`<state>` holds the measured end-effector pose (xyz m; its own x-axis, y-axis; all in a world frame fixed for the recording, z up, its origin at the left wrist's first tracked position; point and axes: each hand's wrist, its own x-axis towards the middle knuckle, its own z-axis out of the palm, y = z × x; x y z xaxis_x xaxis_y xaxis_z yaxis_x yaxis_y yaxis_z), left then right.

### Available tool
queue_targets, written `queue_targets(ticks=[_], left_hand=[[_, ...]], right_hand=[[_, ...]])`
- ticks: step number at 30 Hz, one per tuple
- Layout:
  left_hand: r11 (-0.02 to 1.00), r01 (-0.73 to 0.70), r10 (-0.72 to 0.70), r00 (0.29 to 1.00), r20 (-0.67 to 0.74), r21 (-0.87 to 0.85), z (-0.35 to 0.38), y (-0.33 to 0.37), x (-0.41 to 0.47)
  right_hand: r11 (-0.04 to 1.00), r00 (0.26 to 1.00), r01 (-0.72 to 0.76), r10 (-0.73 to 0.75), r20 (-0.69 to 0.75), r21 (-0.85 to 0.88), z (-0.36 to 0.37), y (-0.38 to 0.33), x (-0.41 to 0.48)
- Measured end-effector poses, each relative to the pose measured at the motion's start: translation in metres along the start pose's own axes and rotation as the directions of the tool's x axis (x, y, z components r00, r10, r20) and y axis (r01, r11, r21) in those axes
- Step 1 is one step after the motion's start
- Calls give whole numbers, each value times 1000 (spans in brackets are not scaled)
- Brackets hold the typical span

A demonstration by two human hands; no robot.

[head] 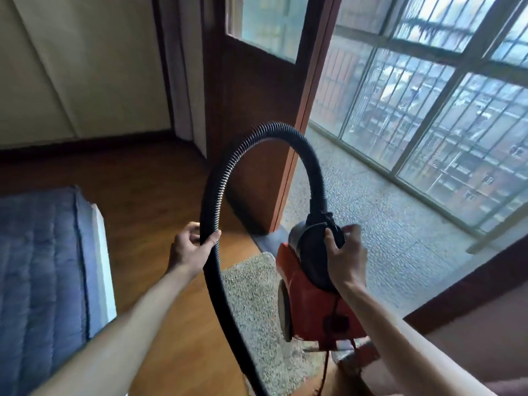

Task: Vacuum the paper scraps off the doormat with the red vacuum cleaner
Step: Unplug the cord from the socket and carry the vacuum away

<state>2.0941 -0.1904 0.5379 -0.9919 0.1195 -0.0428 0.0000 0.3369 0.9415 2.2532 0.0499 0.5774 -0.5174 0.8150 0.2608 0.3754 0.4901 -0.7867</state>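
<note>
The red vacuum cleaner (310, 298) is held up above the floor, with a black front cap and a grey wheel on its side. My right hand (344, 254) grips the black cap where the hose joins. The black ribbed hose (258, 132) arcs up and over to the left, then drops past the frame's bottom edge. My left hand (190, 245) is closed around the hose on its left side. Under the vacuum lies the speckled beige doormat (257, 304) on the wooden floor. I cannot make out paper scraps on it. The hose nozzle is out of view.
A dark wooden door (257, 110) stands open just beyond the mat, leading to a pebbled balcony floor (371, 201) with barred windows (428, 95). A bed with a blue quilt (37, 267) fills the left side. A red cord (325, 367) hangs below the vacuum.
</note>
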Motion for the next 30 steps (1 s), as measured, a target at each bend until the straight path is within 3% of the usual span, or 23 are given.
queue_targets(ticks=[7, 10, 19, 30], left_hand=[[961, -64, 38, 994, -99, -269, -51, 108, 34], [951, -98, 63, 990, -125, -295, -76, 148, 47], [975, -218, 185, 900, -395, -39, -155, 218, 76], [979, -197, 199, 836, -512, 59, -201, 250, 176]], right_hand=[[996, 995, 89, -88, -45, 31, -39, -127, 40], [986, 987, 141, -134, -86, 89, -49, -176, 52], [954, 980, 197, -185, -70, 227, -34, -279, 89], [930, 975, 165, -204, 88, 327, 83, -357, 170]])
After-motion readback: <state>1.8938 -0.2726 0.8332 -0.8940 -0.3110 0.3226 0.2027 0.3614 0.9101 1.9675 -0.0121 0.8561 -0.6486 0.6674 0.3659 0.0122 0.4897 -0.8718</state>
